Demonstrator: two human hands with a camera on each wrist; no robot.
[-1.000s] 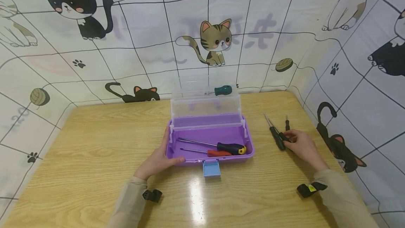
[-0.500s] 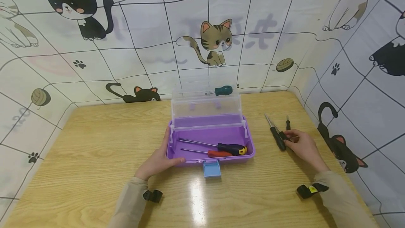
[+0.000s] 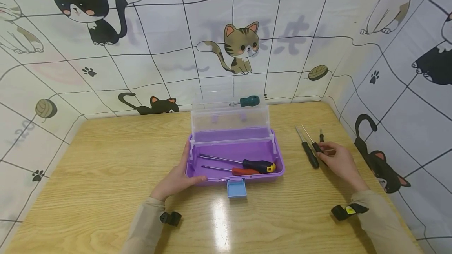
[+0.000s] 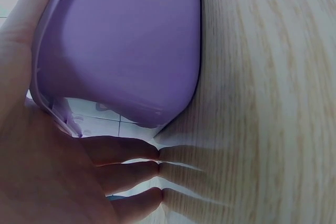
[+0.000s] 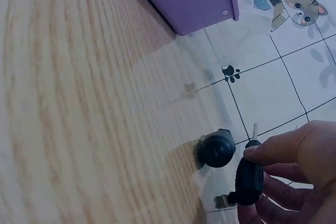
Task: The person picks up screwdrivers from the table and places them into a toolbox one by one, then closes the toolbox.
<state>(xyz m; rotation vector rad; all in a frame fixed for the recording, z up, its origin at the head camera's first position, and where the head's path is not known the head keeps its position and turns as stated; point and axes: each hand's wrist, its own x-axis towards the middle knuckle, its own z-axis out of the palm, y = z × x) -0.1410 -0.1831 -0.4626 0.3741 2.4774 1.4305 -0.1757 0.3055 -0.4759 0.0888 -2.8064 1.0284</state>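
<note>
A purple toolbox (image 3: 280, 164) stands on the table, its clear lid tipped back. Inside lie a black-and-yellow screwdriver (image 3: 259, 165) and a red-handled screwdriver (image 3: 244, 171); a green stubby screwdriver (image 3: 250, 100) shows through the lid. My left hand (image 3: 175, 180) rests on the box's left end, thumb along the front rim, other fingers fairly straight, fingertips at the tabletop in the left wrist view. With my right hand (image 3: 339, 162) I pinch a slim black-handled screwdriver (image 5: 249, 179) between thumb and fingers, shaft pointing away. Just left of it lies another black screwdriver (image 3: 310, 155).
A small black screwdriver (image 3: 321, 136) lies beyond my right fingers. The blue latch (image 3: 236, 188) hangs down at the box's front. Cat-patterned cloth walls (image 3: 162, 30) enclose the wooden table (image 3: 116, 167) at the back and sides.
The pinched screwdriver's tip has swung right and away from the black screwdriver beside it, as my right fingers shifted slightly. My left hand and the toolbox have stayed put.
</note>
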